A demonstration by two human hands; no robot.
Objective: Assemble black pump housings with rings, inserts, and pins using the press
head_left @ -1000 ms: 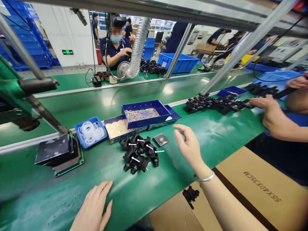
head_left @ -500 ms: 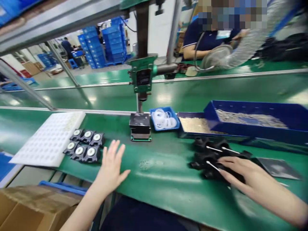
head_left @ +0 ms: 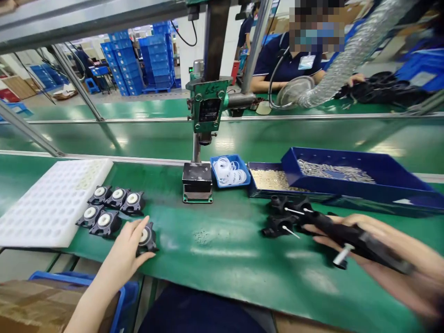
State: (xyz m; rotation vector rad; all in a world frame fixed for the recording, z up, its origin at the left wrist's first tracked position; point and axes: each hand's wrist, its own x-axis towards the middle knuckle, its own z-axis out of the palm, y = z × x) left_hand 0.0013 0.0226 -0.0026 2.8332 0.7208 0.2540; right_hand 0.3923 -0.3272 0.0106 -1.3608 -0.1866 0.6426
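Note:
My left hand (head_left: 126, 247) has its thumb and fingers around a black square housing with a white round centre (head_left: 146, 237), at the front end of a group. Several like housings (head_left: 105, 221) stand in two rows just left of it. In my right hand (head_left: 391, 259) is a black plastic fitting (head_left: 350, 238) with a tubular end and a pale rod (head_left: 343, 255) sticking out. The fitting is tilted, its tube pointing left, and the palm partly hides it. Beside the fingertips lie more black fittings (head_left: 277, 224) with thin pale rods in them.
A green and black press (head_left: 208, 104) stands over a black block (head_left: 197, 180). Behind are a small blue tray of white rings (head_left: 213, 173), a bin of small beige pieces (head_left: 255, 188) and a blue bin of screws (head_left: 347, 192). White foam tray (head_left: 41, 203) left. A co-worker sits opposite.
My left hand has moved left and down onto a housing and drawn it apart from the group. My right hand has lifted a black fitting from the cluster and moved right.

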